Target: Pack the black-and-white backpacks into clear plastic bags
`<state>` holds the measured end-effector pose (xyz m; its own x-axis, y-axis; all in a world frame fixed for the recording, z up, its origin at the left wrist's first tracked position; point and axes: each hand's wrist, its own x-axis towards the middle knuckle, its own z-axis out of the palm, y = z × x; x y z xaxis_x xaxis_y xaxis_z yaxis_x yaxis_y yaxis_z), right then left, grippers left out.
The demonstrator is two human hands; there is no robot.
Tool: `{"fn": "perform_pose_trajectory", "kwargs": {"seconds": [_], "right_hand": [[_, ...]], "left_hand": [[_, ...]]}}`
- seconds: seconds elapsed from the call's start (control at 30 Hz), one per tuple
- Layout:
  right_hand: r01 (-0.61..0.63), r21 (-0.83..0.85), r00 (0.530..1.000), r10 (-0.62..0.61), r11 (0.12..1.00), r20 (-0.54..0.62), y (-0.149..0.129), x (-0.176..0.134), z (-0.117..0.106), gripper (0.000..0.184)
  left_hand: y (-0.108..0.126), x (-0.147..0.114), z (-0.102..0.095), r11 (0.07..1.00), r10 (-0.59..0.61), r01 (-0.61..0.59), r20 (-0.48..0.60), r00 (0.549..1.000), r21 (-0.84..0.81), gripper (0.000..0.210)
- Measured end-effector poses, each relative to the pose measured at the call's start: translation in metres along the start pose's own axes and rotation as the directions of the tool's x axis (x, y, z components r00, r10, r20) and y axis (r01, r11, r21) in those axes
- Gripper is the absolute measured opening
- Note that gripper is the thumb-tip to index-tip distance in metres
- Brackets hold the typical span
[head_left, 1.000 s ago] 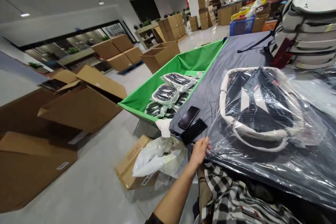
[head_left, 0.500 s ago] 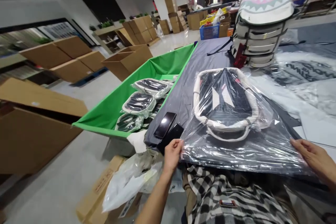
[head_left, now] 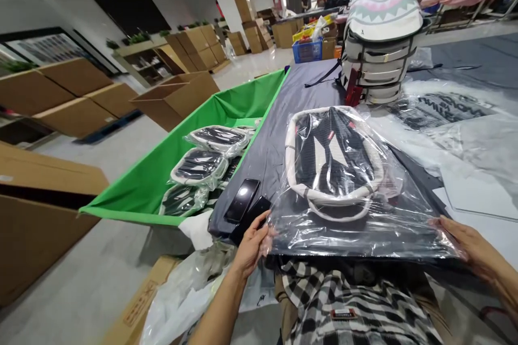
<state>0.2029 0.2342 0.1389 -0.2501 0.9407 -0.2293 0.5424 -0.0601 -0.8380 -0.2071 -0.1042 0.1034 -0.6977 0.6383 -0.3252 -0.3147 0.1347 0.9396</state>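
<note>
A backpack (head_left: 334, 156) with white padded trim, a dark ribbed panel and two pale slanted shapes lies flat inside a clear plastic bag (head_left: 360, 240). The bag's near part is spread towards me at the table edge. My left hand (head_left: 251, 242) pinches its left near corner. On the opposite side my right hand (head_left: 465, 240) grips the right near edge, thumb on top, with some fingers hidden under the film. Close to my left hand lie a black phone (head_left: 242, 199) and another dark flat object (head_left: 253, 218).
A green fabric bin (head_left: 133, 188) with several bagged backpacks (head_left: 200, 164) adjoins the table's left side. A white patterned backpack (head_left: 382, 38) stands at the back. White sheets (head_left: 477, 188) and more plastic-wrapped goods (head_left: 453, 105) lie right. Cardboard boxes (head_left: 40, 221) stand on the floor.
The view has shifted slightly right. Both hands still hold the bag; my left fingers now reach further around its corner, and the near film looks flatter.
</note>
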Motion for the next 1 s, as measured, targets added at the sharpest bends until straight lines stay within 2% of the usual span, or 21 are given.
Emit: {"fn": "perform_pose_trajectory", "kwargs": {"seconds": [0.03, 0.07, 0.1, 0.13, 0.17, 0.2, 0.23, 0.27, 0.3, 0.33, 0.37, 0.43, 0.5, 0.57, 0.63, 0.67, 0.73, 0.8, 0.9, 0.97, 1.0], "right_hand": [[0.048, -0.046, 0.998, -0.050, 0.998, -0.047, 0.009, 0.000, -0.004, 0.060], [0.133, -0.125, 0.984, -0.146, 0.983, -0.105, 0.020, -0.001, -0.007, 0.060], [0.250, -0.224, 0.946, -0.286, 0.942, -0.149, 0.030, -0.003, -0.010, 0.060], [0.379, -0.329, 0.880, -0.447, 0.865, -0.160, 0.040, -0.005, -0.013, 0.057], [0.501, -0.408, 0.800, -0.588, 0.763, -0.117, 0.047, -0.007, -0.015, 0.051], [0.601, -0.445, 0.722, -0.690, 0.665, -0.057, 0.052, -0.010, -0.016, 0.042], [0.675, -0.436, 0.669, -0.743, 0.595, 0.020, 0.054, -0.012, -0.017, 0.034], [0.715, -0.395, 0.651, -0.755, 0.577, 0.077, 0.052, -0.014, -0.018, 0.028], [0.722, -0.330, 0.669, -0.735, 0.609, 0.107, 0.048, -0.016, -0.019, 0.026], [0.695, -0.257, 0.712, -0.693, 0.672, 0.112, 0.042, -0.017, -0.020, 0.028], [0.639, -0.185, 0.768, -0.632, 0.747, 0.104, 0.033, -0.017, -0.020, 0.032], [0.491, -0.081, 0.871, -0.487, 0.868, 0.064, 0.014, -0.018, -0.015, 0.046], [0.384, 0.007, 0.923, -0.383, 0.923, -0.029, -0.005, -0.017, -0.003, 0.059], [0.354, 0.115, 0.926, -0.331, 0.928, -0.180, -0.022, -0.013, 0.017, 0.066], [0.374, 0.160, 0.885, -0.300, 0.914, -0.356, -0.035, -0.006, 0.037, 0.066], [0.372, 0.139, 0.861, -0.286, 0.918, -0.420, -0.041, -0.002, 0.045, 0.065], [0.331, 0.048, 0.847, -0.274, 0.943, -0.456, -0.048, 0.007, 0.056, 0.067], [0.285, -0.020, 0.874, -0.269, 0.958, -0.405, -0.050, 0.015, 0.060, 0.073], [0.280, -0.068, 0.899, -0.286, 0.958, -0.331, -0.049, 0.021, 0.058, 0.077], [0.284, -0.094, 0.897, -0.299, 0.954, -0.325, -0.047, 0.020, 0.055, 0.077], [0.287, -0.102, 0.895, -0.305, 0.952, -0.325, -0.047, 0.019, 0.054, 0.077]], "left_hand": [[-0.002, 0.001, -0.008, 0.992, 0.080, -0.080, 0.003, 0.997, 0.095, 0.075], [-0.003, 0.001, -0.016, 0.947, 0.218, -0.211, -0.002, 0.976, 0.241, 0.066], [-0.003, 0.001, -0.025, 0.828, 0.397, -0.369, 0.024, 0.918, 0.422, 0.054], [-0.004, 0.001, -0.033, 0.617, 0.567, -0.515, 0.118, 0.815, 0.595, 0.042], [-0.003, 0.000, -0.040, 0.344, 0.674, -0.622, 0.276, 0.686, 0.704, 0.035], [-0.002, -0.001, -0.044, 0.076, 0.694, -0.683, 0.453, 0.559, 0.726, 0.037], [-0.001, -0.002, -0.047, -0.126, 0.650, -0.719, 0.605, 0.460, 0.683, 0.042], [0.001, -0.002, -0.048, -0.235, 0.588, -0.753, 0.706, 0.393, 0.615, 0.046], [0.003, -0.002, -0.047, -0.254, 0.550, -0.786, 0.753, 0.362, 0.563, 0.046], [0.005, -0.001, -0.045, -0.198, 0.541, -0.814, 0.753, 0.374, 0.547, 0.043], [0.008, 0.001, -0.042, -0.090, 0.554, -0.826, 0.717, 0.423, 0.557, 0.038], [0.016, 0.004, -0.034, 0.190, 0.582, -0.790, 0.581, 0.569, 0.583, 0.033], [0.023, 0.006, -0.023, 0.422, 0.594, -0.719, 0.431, 0.679, 0.551, 0.035], [0.028, 0.008, -0.010, 0.582, 0.609, -0.662, 0.286, 0.739, 0.472, 0.040], [0.029, 0.011, 0.004, 0.716, 0.583, -0.585, 0.134, 0.801, 0.381, 0.047], [0.028, 0.014, 0.011, 0.781, 0.539, -0.524, 0.056, 0.840, 0.341, 0.051], [0.023, 0.023, 0.023, 0.875, 0.421, -0.386, -0.063, 0.905, 0.292, 0.062], [0.017, 0.033, 0.032, 0.910, 0.339, -0.291, -0.125, 0.932, 0.296, 0.070], [0.017, 0.044, 0.042, 0.904, 0.317, -0.249, -0.154, 0.936, 0.349, 0.073], [0.026, 0.042, 0.053, 0.854, 0.408, -0.299, -0.193, 0.892, 0.425, 0.070], [0.031, 0.038, 0.062, 0.786, 0.510, -0.362, -0.195, 0.838, 0.501, 0.068]]}}
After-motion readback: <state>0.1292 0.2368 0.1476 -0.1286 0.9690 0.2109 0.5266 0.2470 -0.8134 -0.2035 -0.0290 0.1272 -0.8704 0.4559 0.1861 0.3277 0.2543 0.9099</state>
